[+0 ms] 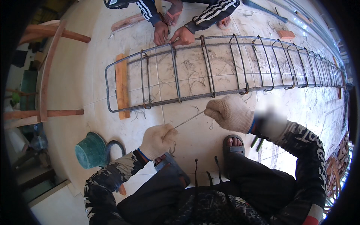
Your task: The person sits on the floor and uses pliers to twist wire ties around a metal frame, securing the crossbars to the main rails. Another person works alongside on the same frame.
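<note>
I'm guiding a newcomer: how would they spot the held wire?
Find the long rebar cage on the tiled floor. On the wearer's side, the gloved left hand and gloved right hand hold the thin wire between them. Unlike the bent scraps lying about, it runs nearly straight.

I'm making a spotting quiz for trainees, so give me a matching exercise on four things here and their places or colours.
1. Wire
2. Bucket
3. Rebar cage
4. Gloves

A. Green
B. Over a wooden plank
C. Off-white
D. Stretched between the left hand and right hand

Right pairs: 1-D; 2-A; 3-B; 4-C
</note>
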Tool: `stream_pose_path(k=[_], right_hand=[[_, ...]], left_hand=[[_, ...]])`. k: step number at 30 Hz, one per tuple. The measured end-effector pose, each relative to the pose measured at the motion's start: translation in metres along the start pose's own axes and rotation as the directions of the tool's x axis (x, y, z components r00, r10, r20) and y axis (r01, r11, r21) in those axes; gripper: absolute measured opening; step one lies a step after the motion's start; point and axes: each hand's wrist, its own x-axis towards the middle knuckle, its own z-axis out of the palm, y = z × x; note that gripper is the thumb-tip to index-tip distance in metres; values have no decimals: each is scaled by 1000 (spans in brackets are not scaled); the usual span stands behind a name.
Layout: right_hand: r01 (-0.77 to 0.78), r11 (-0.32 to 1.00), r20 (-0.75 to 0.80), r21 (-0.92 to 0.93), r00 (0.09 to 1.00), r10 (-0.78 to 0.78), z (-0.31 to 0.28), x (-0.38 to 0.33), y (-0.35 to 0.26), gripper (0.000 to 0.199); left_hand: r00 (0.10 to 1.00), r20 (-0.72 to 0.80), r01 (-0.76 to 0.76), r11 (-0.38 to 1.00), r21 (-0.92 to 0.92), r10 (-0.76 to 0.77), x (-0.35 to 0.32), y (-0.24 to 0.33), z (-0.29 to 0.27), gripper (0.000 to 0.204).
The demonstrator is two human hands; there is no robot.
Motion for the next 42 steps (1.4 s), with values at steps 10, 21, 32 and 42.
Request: stream_pose_path(k=[10, 21, 32, 42], right_hand=[[148, 988, 320, 34, 935, -151, 31, -26, -9, 21], [174, 983, 151, -60, 975, -164, 64, -29, 19, 22], [-279, 931, 178, 234, 954, 241, 33, -19, 24, 33], [-153, 941, 95, 301, 987, 130, 0, -6, 28, 23]], left_hand=[[987, 22, -152, 970, -188, 159, -14, -13, 33, 13], [970, -152, -213, 962, -174, 187, 26, -38, 3, 12], [992, 65, -86, 970, -227, 104, -16, -12, 31, 21], [745, 565, 665, 340, -665, -354, 13, -22, 11, 40]])
